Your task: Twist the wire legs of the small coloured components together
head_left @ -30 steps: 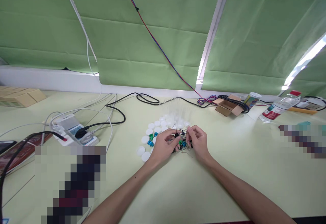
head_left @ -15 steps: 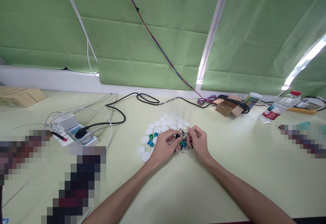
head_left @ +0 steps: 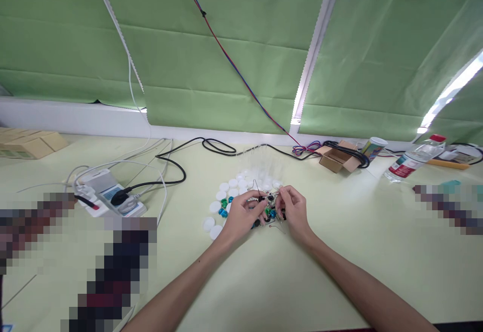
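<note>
On the worktop [head_left: 245,292], white caps [head_left: 215,206] lie just left of the left hand [head_left: 243,215]. This hand seems to pinch one end of a thin pale lead [head_left: 272,194], which reaches from it to the right, its long axis nearly sideways. A dark bent wire [head_left: 257,187] rises over its fingers; whether both join, I cannot tell. The right hand [head_left: 293,210] pinches the lead's other end, equally near. Compared with half a second ago, the wire's peak stands higher and more left.

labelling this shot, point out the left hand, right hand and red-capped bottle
Left hand [head_left: 241,216], head view: back of hand
Right hand [head_left: 297,214], head view: back of hand
Red-capped bottle [head_left: 408,164], head view: label
</note>
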The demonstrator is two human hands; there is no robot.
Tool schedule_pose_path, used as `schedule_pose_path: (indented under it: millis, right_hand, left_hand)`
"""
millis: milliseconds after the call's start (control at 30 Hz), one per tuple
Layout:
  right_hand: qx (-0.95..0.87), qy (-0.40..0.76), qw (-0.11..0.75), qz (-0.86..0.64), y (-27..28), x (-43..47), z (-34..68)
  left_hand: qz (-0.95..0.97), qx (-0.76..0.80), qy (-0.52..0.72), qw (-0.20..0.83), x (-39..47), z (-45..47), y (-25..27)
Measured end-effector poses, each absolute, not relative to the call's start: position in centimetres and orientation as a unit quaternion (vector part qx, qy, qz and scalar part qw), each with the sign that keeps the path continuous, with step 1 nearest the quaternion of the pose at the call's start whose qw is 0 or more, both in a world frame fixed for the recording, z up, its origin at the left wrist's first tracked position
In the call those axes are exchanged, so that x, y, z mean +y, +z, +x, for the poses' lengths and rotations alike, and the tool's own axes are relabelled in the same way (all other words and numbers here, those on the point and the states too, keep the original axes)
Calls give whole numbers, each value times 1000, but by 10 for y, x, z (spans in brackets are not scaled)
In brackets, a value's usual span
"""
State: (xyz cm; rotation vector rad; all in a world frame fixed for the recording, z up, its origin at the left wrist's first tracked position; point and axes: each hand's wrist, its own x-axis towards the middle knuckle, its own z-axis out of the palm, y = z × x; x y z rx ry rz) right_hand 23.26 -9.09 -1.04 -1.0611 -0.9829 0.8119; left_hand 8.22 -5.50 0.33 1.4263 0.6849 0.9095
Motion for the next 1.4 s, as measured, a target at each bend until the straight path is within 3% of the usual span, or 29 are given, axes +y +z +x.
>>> schedule_pose_path:
  millis: [633,1400]
  right_hand:
    - [-477,360,661,-454,-8,-91,233]
    - [-458,358,673,-457,-12,-89,233]
  left_hand:
    - [551,301,401,667,-56,81,17]
    - [566,297,400,657,-55,82,10]
